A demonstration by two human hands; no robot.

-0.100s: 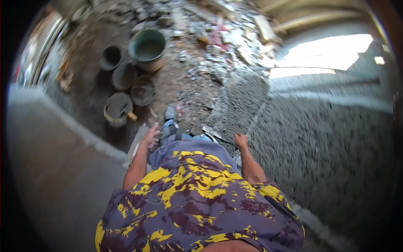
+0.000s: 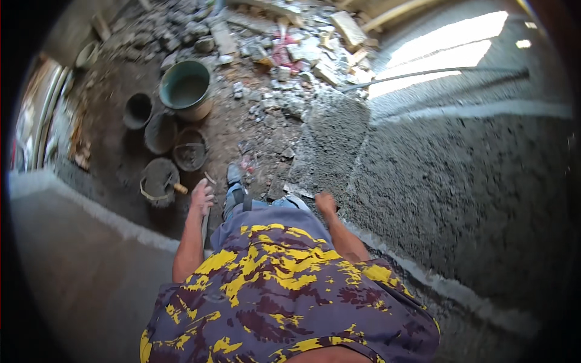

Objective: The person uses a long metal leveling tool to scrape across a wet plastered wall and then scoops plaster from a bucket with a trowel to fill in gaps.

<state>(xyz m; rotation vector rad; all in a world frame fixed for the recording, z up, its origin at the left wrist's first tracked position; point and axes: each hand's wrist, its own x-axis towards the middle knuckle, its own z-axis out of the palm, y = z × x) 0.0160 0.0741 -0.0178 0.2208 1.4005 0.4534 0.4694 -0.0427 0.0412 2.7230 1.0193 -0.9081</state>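
Starting at nine o'clock, a cluster of dark round mortar-crusted pans (image 2: 161, 134) sits on the dirt floor (image 2: 242, 121), with a big green plastic tub (image 2: 185, 91) beyond them at eleven o'clock; the nearest pan, a shallow grey one with a wooden handle stub (image 2: 158, 179), lies just beside the left hand (image 2: 202, 196). That left hand hangs loosely curled and seems to rest on a thin pale strip running down along the forearm, though I cannot tell if it truly grips it. The pan looks heavy if caked, stiff, gritty rather than slippery, and I'd judge its rim the sensible place to take hold. Centre, a grey shoe (image 2: 234, 175) points at twelve o'clock below the purple-and-yellow patterned shirt (image 2: 272, 290). The right hand (image 2: 325, 202) is blurred, fingers bunched, at the edge of the rough grey freshly plastered wall (image 2: 460, 199); whether it holds anything, I cannot tell. Broken brick and concrete rubble (image 2: 302, 54) crowds twelve to one o'clock, so open room lies mostly in the bare dirt between pans and wall, with a smooth grey ledge (image 2: 78, 260) bounding seven o'clock.
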